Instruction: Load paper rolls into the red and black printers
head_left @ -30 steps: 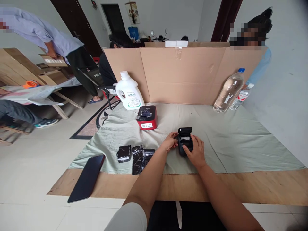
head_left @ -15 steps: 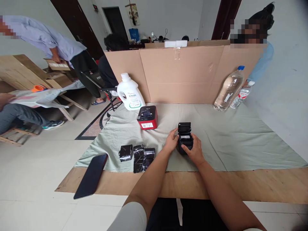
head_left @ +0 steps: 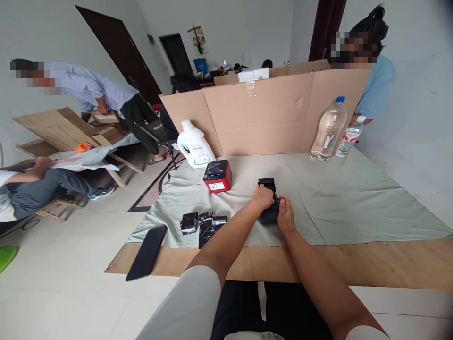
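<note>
Gripping black printer [head_left: 268, 208] betw fingers, L hand [head_left: 262, 197] + R hand [head_left: 285, 216].

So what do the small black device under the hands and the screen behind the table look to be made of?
The black device, held by the left hand and right hand, looks like matte moulded plastic: dull, even black. The screen looks like plain brown corrugated cardboard, with fold creases and tape.

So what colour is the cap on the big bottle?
Blue cap, clearest in the head view.
</note>
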The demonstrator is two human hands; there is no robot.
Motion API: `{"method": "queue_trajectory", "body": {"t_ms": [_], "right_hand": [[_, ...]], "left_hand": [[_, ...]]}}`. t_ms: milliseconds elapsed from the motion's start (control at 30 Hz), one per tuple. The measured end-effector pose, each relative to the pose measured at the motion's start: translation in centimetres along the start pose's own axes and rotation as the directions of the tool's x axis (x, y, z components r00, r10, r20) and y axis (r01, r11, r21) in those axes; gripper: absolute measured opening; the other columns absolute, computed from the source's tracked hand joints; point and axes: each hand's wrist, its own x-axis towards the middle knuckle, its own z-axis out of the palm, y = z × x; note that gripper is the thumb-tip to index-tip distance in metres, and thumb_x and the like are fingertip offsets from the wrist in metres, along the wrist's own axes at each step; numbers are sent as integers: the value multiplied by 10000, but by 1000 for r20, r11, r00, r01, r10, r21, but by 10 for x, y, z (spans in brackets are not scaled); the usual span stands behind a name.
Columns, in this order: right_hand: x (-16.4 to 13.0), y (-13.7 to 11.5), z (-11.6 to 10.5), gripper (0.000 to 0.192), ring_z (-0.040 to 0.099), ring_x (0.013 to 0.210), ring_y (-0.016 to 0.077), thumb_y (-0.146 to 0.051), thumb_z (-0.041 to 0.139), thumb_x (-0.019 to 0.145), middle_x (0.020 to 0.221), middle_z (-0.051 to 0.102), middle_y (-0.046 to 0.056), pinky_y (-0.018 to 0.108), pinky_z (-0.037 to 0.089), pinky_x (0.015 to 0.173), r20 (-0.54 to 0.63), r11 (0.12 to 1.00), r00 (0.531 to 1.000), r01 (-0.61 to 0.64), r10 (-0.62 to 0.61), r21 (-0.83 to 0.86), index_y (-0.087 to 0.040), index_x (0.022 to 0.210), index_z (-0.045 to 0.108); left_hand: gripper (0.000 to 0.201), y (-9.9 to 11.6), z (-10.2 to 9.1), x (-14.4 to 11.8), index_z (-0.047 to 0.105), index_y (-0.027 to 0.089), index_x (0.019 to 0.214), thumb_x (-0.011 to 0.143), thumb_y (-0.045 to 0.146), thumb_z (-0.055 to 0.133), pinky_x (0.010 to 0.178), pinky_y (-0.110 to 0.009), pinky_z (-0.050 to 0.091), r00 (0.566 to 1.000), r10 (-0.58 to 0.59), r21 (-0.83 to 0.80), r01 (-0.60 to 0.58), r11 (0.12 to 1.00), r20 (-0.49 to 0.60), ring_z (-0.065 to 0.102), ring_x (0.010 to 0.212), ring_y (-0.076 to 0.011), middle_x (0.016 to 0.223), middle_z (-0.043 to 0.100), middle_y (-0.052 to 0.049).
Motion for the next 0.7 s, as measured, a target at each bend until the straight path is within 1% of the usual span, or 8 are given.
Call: {"method": "queue_trajectory", "body": {"t_ms": [133,233,333,433,500,567,633,700], "right_hand": [[0,-1,-1,571,577,1048,226,-635,261,917,1099,649,126,436,450,950,-4,1000,1000,10,-10,0,-184,1073,576],[0,-1,-1,585,576,1044,229,-642,257,914,1092,652,125,435,450,940,-7,1000,1000,14,-14,-2,-182,1073,581],[1,0,0,605,577,1033,231,-653,246,908,1078,654,127,433,449,934,-10,1000,1000,21,-21,-2,-177,1062,586],[3,2,0,617,580,1017,235,-665,248,900,1068,658,131,438,448,929,-10,1000,1000,30,-30,-4,-175,1047,593],[3,3,1,618,580,1016,238,-665,252,898,1066,658,137,440,446,926,-10,999,999,38,-38,-8,-172,1041,596],[4,4,0,612,582,1012,239,-659,257,900,1058,659,138,436,447,919,-11,999,999,48,-48,-14,-171,1034,600],[4,5,0,599,584,1001,237,-652,263,902,1044,663,133,431,451,907,-8,998,998,61,-62,-22,-175,1025,604],[4,5,-1,584,586,995,233,-642,275,904,1040,666,126,424,456,900,-1,996,997,79,-79,-29,-178,1026,608]], "left_hand": [[75,7,1,6,696,172,758,687,168,720,1028,-462,232,1000,-13,15,13,1000,25,463,1150,-364,877,681,-167],[102,8,-4,5,673,162,724,647,140,737,1032,-475,246,998,-16,38,13,999,65,481,1145,-371,936,683,-172],[121,4,-11,2,639,168,679,629,126,741,1023,-480,273,995,-15,49,11,999,99,525,1099,-358,880,684,-141],[132,-2,-16,-4,631,183,706,642,130,733,1031,-483,275,994,-6,38,3,999,105,567,1037,-323,806,677,-92],[177,-4,-17,-7,643,195,757,628,122,740,1040,-476,273,995,6,21,-8,1000,100,565,1049,-312,827,681,-76],[211,-5,-16,-7,654,202,761,599,106,750,1033,-467,290,995,11,1,-11,1000,99,550,1081,-318,842,686,-71],[199,-5,-15,-6,661,202,728,583,100,751,1003,-441,335,995,10,-28,-7,1000,100,547,1084,-317,834,687,-65],[196,-5,-16,-4,674,194,737,581,95,740,940,-387,396,995,15,-69,-8,998,100,569,1037,-293,859,686,-61]]}}
